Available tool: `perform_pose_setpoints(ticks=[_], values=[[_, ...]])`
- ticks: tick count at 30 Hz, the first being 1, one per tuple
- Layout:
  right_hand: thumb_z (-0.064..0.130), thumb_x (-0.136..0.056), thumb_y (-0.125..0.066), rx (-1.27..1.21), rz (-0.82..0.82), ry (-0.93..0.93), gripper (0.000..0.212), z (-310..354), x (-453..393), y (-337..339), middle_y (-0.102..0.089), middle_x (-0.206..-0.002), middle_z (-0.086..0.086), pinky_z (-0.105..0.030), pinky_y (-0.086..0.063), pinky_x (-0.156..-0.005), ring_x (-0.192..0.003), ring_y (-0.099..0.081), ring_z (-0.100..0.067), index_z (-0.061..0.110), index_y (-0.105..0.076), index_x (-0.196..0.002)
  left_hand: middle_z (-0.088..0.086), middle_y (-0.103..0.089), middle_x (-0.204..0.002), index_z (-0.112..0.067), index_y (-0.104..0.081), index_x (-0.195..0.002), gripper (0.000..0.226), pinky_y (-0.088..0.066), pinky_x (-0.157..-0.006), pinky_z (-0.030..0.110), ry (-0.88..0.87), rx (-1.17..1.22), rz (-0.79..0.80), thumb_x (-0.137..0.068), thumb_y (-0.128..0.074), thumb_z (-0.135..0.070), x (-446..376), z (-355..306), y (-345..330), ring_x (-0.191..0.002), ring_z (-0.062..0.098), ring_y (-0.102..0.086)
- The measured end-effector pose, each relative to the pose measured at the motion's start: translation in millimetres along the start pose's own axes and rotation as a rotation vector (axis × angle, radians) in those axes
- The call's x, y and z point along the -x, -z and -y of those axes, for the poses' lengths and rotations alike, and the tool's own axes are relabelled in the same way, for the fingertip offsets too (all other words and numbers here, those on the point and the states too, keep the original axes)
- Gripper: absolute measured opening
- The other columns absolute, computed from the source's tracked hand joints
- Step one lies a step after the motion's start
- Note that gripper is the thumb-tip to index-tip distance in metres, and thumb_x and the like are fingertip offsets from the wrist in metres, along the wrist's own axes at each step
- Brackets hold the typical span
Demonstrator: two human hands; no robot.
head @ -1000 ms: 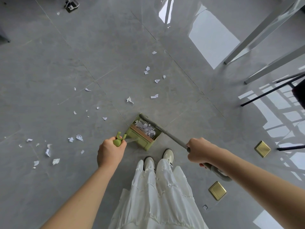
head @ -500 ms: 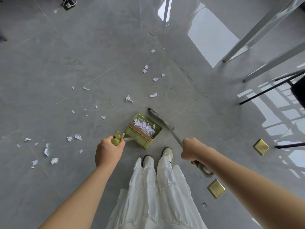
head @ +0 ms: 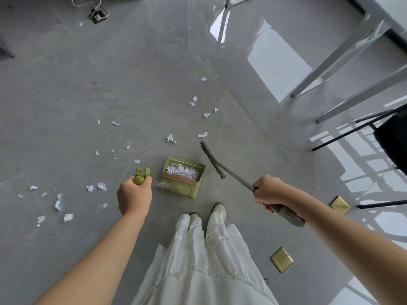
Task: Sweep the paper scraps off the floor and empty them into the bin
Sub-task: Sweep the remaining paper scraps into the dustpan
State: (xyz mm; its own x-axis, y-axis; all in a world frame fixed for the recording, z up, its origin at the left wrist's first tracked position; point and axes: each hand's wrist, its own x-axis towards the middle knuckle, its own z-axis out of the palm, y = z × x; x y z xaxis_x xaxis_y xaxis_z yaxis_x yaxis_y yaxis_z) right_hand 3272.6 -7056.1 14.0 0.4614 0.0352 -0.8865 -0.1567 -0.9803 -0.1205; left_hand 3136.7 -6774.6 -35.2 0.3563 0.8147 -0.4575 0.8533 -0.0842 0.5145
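My left hand (head: 134, 197) grips the green top of the dustpan handle. The green dustpan (head: 184, 176) stands on the grey floor in front of my feet, with a heap of white paper scraps (head: 181, 172) inside it. My right hand (head: 269, 191) grips the grey broom handle; the broom head (head: 212, 159) is to the right of the dustpan, apart from it. Loose scraps lie beyond the pan (head: 171, 138) and in a patch at the left (head: 57, 204). No bin is in view.
White table legs (head: 330, 62) and black chair legs (head: 343, 137) stand at the right. Two brass floor sockets (head: 281, 259) sit near my right arm. An open floor box with cables (head: 98, 15) is far back left. My white skirt and shoes (head: 218, 209) are below.
The broom head has swung away from the dustpan's mouth to the right. The dustpan has turned slightly and my left hand has stayed on its handle.
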Motion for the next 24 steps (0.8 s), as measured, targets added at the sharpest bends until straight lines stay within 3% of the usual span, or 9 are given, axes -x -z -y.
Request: perform_pose_setpoints(ticks=[6,13,18,24], values=[[-0.002,-0.07,-0.047,0.041,-0.05,0.003,0.026,19,-12,19,-0.058,-0.055,-0.014,-0.022,-0.045,-0.042,-0.029,-0.048,-0.021,-0.01,-0.062,-0.09,0.007,-0.037,-0.053,-0.01,-0.041,-0.054,0.041,-0.034,-0.062,0.034,0.077,0.152,-0.108,-0.085,-0.064,-0.022,-12,-15,27,-0.067,0.034,-0.038],[0.003,-0.073,-0.055,0.094,-0.014,-0.02,0.009,54,-16,25,-0.057,-0.04,-0.006,-0.018,-0.043,-0.045,-0.034,-0.053,-0.02,0.0,-0.062,-0.067,0.005,-0.042,-0.055,-0.01,-0.043,-0.056,0.037,-0.036,-0.063,0.033,0.067,0.283,-0.233,-0.085,-0.064,-0.021,-23,-48,58,-0.069,0.034,-0.042],[-0.007,-0.083,-0.056,-0.318,0.067,-0.097,0.009,67,-33,29,-0.05,-0.039,-0.01,-0.028,-0.041,-0.048,-0.05,-0.05,-0.025,-0.004,-0.052,-0.075,0.003,-0.043,-0.056,-0.012,-0.043,-0.056,0.038,-0.035,-0.064,0.031,0.043,0.323,-0.298,-0.085,-0.063,-0.023,-35,-77,62,-0.069,0.033,-0.043],[-0.012,-0.09,-0.048,-0.581,0.091,-0.088,0.02,78,-60,67,-0.042,-0.064,-0.01,-0.019,-0.04,-0.036,-0.048,-0.043,-0.019,0.002,-0.042,-0.076,0.01,-0.056,-0.067,-0.013,-0.047,-0.058,0.033,-0.037,-0.064,0.031,0.061,0.365,-0.371,-0.084,-0.063,-0.026,-50,-111,45,-0.071,0.034,-0.05]])
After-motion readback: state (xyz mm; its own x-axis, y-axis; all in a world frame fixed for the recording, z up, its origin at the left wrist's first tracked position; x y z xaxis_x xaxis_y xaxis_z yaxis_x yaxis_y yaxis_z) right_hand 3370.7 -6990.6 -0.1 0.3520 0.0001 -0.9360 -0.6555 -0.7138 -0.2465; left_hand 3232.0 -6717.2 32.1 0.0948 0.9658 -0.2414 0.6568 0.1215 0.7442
